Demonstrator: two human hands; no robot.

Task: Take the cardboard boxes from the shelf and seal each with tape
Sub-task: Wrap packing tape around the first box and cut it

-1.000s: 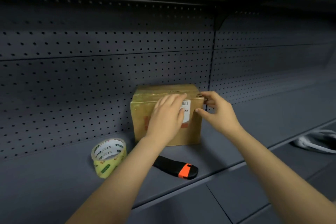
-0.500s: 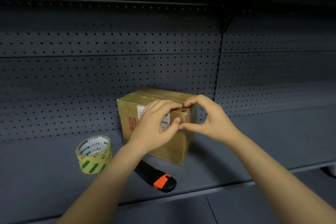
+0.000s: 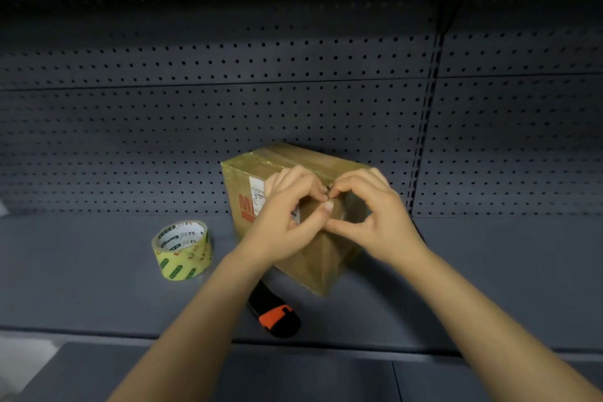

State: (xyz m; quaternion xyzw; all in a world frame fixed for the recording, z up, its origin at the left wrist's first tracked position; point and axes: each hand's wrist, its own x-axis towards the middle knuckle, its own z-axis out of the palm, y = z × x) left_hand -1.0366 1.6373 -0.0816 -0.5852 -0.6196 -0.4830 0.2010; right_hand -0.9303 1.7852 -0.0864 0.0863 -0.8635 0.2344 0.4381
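The box point(image 3: 293, 161) stands just right of the roll point(image 3: 182, 248), one corner turned to me. My left hand point(image 3: 287, 217) and right hand point(image 3: 381, 217) both pinch its top corner with curled fingers. It seems light and stiff but slippery from tape, so I would grip opposite sides.

Red "M" on cardboard box point(image 3: 240, 184); white label point(image 3: 257, 194) print unreadable.

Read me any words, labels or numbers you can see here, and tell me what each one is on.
"M": large red letter on the cardboard box, left hand covering what lies beside it.
White label on the box: print too small to read.
Tape roll: green and red printing, too blurred to read.
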